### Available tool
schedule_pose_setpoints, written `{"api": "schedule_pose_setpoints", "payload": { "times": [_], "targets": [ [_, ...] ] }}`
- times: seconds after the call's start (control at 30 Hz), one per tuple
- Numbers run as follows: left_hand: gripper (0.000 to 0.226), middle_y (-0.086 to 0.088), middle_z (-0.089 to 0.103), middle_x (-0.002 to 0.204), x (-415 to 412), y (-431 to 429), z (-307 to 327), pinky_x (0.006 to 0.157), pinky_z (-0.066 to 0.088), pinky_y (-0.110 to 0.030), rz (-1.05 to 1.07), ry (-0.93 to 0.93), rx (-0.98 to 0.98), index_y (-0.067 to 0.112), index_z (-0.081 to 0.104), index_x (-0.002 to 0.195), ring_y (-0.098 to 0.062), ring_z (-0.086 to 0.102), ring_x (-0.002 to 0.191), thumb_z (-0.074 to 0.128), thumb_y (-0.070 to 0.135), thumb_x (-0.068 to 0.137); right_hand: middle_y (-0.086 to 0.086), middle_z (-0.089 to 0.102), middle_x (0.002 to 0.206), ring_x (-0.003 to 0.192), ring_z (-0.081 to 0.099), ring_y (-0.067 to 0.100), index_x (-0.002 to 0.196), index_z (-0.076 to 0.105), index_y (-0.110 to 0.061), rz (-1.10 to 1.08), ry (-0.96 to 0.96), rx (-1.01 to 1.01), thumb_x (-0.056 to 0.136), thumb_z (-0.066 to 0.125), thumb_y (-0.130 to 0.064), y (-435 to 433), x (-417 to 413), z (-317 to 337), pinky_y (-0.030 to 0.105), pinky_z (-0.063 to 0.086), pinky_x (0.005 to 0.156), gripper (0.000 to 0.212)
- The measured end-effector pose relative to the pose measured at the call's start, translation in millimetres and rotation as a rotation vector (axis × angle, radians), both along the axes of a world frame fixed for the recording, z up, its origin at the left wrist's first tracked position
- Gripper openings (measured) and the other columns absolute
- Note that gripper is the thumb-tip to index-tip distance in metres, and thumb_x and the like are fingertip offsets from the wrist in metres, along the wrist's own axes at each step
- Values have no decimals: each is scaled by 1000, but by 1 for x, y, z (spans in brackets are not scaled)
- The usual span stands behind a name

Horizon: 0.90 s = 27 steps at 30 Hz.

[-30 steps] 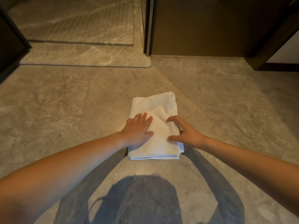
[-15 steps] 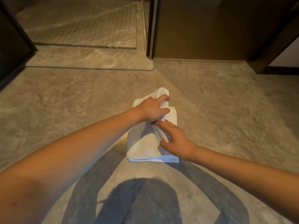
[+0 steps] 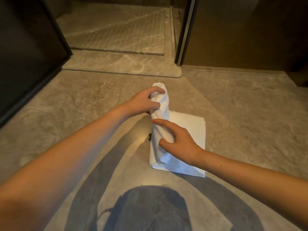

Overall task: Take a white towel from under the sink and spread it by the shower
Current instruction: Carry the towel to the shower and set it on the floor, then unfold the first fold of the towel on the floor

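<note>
- On the floor (image 3: 241, 114), just before the shower step (image 3: 120, 64), the white towel (image 3: 188, 130) lies mostly folded.
- The left hand (image 3: 143, 102) grips a bunched-up layer and lifts it. The right hand (image 3: 180, 139) has its fingers spread beside that layer, not closed on it.
- A one-hand pull may drag the whole pile along.
- The scrunched grip may leave the towel twisted, not flat.

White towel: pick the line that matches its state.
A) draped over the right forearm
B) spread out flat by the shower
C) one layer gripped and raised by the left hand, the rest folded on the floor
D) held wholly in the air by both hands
C: the left hand grips a bunched layer of the white towel above the floor, where the rest lies folded.
</note>
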<state>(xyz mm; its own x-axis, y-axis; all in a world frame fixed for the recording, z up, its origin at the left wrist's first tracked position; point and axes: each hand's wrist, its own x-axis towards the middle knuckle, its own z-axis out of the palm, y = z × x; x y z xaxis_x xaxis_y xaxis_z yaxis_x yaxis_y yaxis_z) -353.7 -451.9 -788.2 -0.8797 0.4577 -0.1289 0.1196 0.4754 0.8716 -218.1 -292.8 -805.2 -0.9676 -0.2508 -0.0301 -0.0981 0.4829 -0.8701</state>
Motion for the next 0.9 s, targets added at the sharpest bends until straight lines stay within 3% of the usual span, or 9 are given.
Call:
{"api": "schedule_pose_setpoints", "payload": {
  "times": [0.1,0.23,0.4,0.47,0.53,0.6,0.7,0.8,0.9],
  "targets": [
    [48,7,45,86,-5,-33,4,60,49,-26,53,-28,-34,22,55,130,-10,54,68,59,3,86,-5,59,131,113,57,8,137,51,-35,45,-3,-10,83,60,-8,-31,-13,-1,19,44,95,61],
    [44,-6,47,88,-10,-76,-5,62,46,-31,142,-105,-88,21,56,128,-21,51,72,56,2,88,-3,56,137,122,51,8,139,51,-27,109,-26,-27,87,60,-9,-74,-28,-14,19,38,103,56],
    [51,-14,55,89,-8,-114,-45,50,42,-25,254,-182,-144,17,53,131,-26,54,66,51,-6,86,2,52,142,129,47,17,139,51,-20,205,-98,43,89,59,-7,-114,-39,-44,22,34,106,53],
    [55,-21,56,120,-7,-120,-65,61,47,-31,330,-185,-202,18,51,135,-38,60,95,49,-7,85,1,50,142,126,49,19,139,51,-20,194,-146,14,93,58,-11,-117,-40,-49,24,38,104,47],
    [56,-20,44,143,-7,-124,-77,87,46,-36,316,-94,-418,20,43,142,-38,49,123,51,4,89,2,49,141,122,51,21,138,50,-19,105,-77,-12,96,56,-17,-108,-42,-53,32,43,102,43],
    [58,-18,27,155,0,-121,-83,109,31,-42,271,178,-666,25,30,150,-37,30,140,49,26,95,6,44,147,132,43,24,143,45,-17,31,128,184,98,52,-23,-88,-46,-60,39,36,110,46],
    [60,-3,9,164,30,-95,-100,120,7,-50,79,526,-721,32,17,154,-28,4,150,29,46,98,7,21,161,148,17,25,153,27,-19,-8,195,557,102,40,-34,-51,-54,-74,41,17,120,54],
    [59,4,-4,164,58,-79,-127,120,-6,-47,-126,496,-786,35,7,155,-20,-11,150,21,52,100,3,2,165,151,-1,26,156,9,-24,15,107,852,102,25,-44,-29,-55,-98,47,7,121,60],
    [60,2,-8,164,64,-80,-148,120,-8,-48,-122,445,-828,36,5,155,-20,-15,149,18,55,100,4,-2,165,150,-7,31,156,3,-29,25,64,955,100,18,-51,-14,-49,-116,52,2,120,62]
  ]
}}
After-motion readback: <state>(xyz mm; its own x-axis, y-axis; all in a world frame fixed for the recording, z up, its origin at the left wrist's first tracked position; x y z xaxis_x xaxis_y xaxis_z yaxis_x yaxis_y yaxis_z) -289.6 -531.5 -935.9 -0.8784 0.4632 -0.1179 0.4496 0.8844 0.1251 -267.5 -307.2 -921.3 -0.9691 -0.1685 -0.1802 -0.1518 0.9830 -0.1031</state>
